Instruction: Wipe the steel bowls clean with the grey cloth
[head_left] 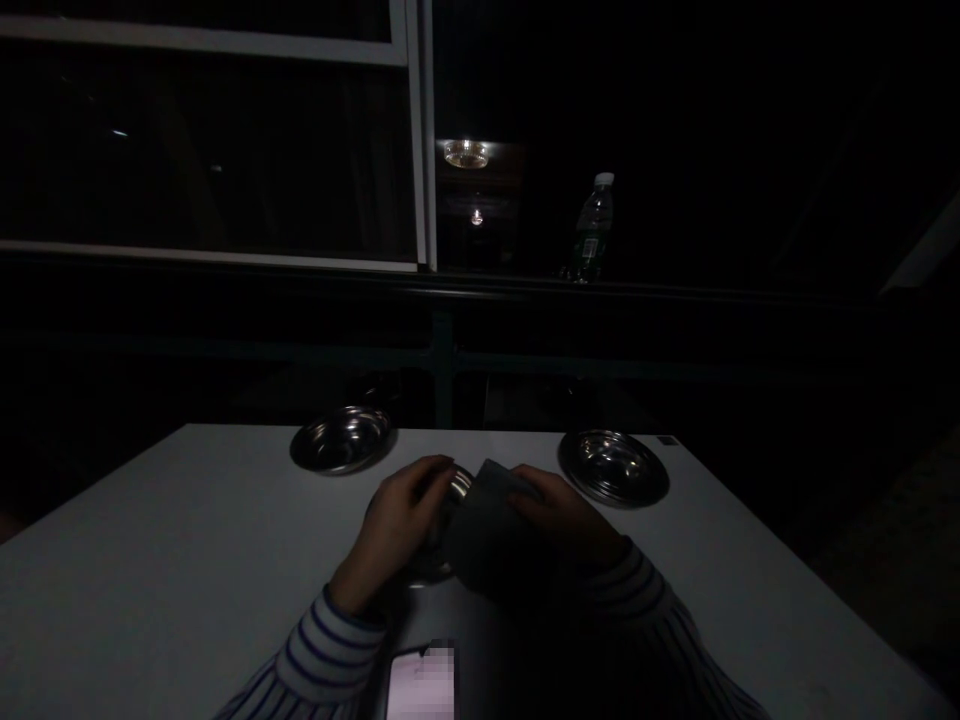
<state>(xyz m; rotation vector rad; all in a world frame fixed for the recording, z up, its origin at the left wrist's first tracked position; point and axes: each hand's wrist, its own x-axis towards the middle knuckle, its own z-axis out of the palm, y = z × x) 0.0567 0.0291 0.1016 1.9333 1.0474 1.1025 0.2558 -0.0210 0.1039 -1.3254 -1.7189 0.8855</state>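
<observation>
My left hand [401, 518] is closed on the left rim of a shiny steel bowl [429, 572], tilted above the white table. In my right hand [561, 512] a dark grey cloth [486, 535] is pinched between thumb and fingers. The cloth hangs in front of the bowl's right side and hides much of it. Whether cloth and bowl touch, I cannot tell in this dim light. Both my sleeves are striped.
A steel bowl [343, 440] stands at the table's back left, and steel bowls that look stacked [613, 466] at the back right. A lit phone [420, 685] lies near me. Behind the white table [187, 560], a plastic bottle [592, 235] stands on the window ledge.
</observation>
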